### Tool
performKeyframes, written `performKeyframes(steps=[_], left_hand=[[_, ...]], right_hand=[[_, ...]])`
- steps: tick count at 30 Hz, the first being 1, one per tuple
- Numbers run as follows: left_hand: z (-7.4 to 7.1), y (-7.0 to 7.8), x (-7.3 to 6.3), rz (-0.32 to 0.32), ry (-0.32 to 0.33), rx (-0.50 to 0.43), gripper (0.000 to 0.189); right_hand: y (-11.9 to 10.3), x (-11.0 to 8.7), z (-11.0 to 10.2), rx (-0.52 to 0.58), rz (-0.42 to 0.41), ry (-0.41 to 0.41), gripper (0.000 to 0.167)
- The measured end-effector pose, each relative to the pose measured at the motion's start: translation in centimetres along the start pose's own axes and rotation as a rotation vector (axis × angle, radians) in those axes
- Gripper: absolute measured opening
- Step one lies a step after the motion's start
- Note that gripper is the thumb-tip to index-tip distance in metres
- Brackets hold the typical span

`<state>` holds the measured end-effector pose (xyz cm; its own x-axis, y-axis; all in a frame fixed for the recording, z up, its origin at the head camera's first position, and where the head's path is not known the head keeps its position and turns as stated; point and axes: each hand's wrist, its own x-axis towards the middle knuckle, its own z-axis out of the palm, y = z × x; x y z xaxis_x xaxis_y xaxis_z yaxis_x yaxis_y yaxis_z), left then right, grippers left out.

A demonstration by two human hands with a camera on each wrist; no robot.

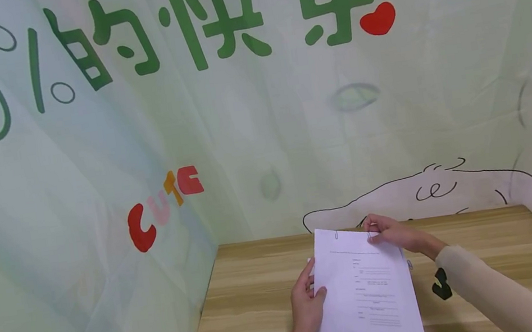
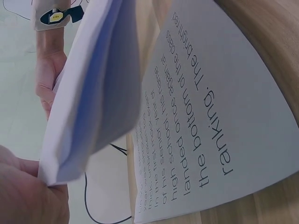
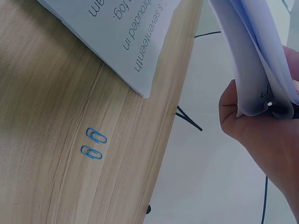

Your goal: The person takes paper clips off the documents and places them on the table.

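Note:
A sheaf of white printed sheets [image 1: 366, 299] is held up off the table, tilted toward the head camera. My left hand [image 1: 308, 307] grips its left edge, thumb on the front. At the top right corner my right hand [image 1: 393, 233] pinches the edge, where a small paper clip [image 1: 369, 235] shows by the fingers. Another paper clip [image 1: 336, 234] sits on the top edge further left. In the left wrist view the sheets hang bent and slightly apart. Below them, a stack of large-print pages [image 2: 224, 93] lies on the table.
Two blue paper clips, one nearer the table edge [image 3: 96, 136] and one beside it [image 3: 91, 152], lie on the wooden table [image 1: 248, 293]. Behind the table hangs a printed cloth backdrop [image 1: 291, 128]. A black strap piece [image 1: 441, 284] is at the right sleeve.

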<state>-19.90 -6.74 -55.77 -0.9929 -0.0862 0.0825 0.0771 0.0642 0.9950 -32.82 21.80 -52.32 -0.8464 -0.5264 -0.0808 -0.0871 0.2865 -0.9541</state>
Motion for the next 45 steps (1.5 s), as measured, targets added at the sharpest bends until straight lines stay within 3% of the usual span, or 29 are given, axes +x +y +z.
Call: performKeyframes(steps=[10, 32, 45], left_hand=[[0.20, -0.04, 0.00, -0.012, 0.008, 0.006, 0.074], [0.13, -0.34, -0.11, 0.004, 0.003, -0.001, 0.075], [0.09, -0.73, -0.03, -0.002, 0.007, -0.011, 0.076]], right_hand=[[-0.08, 0.25, 0.03, -0.059, 0.004, 0.040, 0.021], [-0.40, 0.11, -0.09, -0.055, -0.012, 0.068, 0.029], [-0.25, -0.05, -0.22, -0.092, -0.020, 0.137, 0.017]])
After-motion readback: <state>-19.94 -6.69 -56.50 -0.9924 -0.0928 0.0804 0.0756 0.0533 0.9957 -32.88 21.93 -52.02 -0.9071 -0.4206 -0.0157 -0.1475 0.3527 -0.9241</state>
